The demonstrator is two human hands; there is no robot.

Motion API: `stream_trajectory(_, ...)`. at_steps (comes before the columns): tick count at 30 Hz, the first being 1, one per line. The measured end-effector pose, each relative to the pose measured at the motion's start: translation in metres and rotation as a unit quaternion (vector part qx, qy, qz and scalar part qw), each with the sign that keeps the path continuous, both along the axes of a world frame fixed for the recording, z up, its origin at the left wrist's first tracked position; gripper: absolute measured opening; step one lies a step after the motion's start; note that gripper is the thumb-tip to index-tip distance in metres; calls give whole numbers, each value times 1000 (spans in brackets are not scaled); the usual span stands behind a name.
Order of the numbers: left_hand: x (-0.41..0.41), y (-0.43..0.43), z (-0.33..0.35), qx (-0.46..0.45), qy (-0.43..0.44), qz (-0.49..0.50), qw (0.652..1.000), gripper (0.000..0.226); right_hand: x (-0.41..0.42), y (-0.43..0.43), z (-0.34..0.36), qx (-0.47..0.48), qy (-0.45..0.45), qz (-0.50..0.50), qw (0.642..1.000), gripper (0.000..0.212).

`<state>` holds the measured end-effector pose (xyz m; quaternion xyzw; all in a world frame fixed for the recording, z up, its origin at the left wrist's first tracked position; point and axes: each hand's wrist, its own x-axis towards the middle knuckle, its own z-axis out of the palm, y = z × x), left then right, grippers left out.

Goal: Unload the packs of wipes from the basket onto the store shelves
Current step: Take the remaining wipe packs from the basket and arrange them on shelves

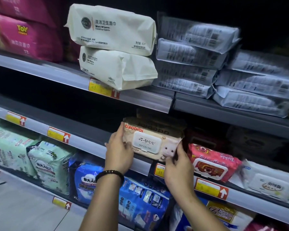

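Dim store shelves (140, 101), pale wipes pack (150, 140) at middle shelf (83, 141) front edge, left hand (119, 152) gripping its left end, right hand (178, 167) pinching its right end

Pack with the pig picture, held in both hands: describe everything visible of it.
The pack of wipes is a soft cream-pink pouch with orange lettering top left, a white flip lid in the middle and a pig picture at right. It stands on its long edge, front facing out, at the front of the middle shelf. The left hand grips its left end, the right hand its lower right corner. A similar pack sits in shadow behind it.
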<state>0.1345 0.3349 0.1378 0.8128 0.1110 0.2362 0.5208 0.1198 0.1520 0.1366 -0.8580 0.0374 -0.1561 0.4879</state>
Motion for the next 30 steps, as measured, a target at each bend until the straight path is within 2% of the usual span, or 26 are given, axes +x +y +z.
stream_trajectory(6,-2,-12,0,-4,26,-21,999,92,3,-5,21,7,49,51,997,66)
stream_trajectory(11,-11,-15,4,2,36,-16,999,95,-15,-1,13,17,26,53,998,67)
stream_trajectory(15,-17,-14,6,6,36,-12,999,94,-26,-3,7,20,7,58,998,59)
stream_trajectory(23,-22,-9,1,36,41,-49,997,97,-27,-12,28,-8,62,86,994,48)
stream_trajectory(30,-29,6,3,-42,-7,-72,996,77,-51,-16,59,-50,90,139,985,49)
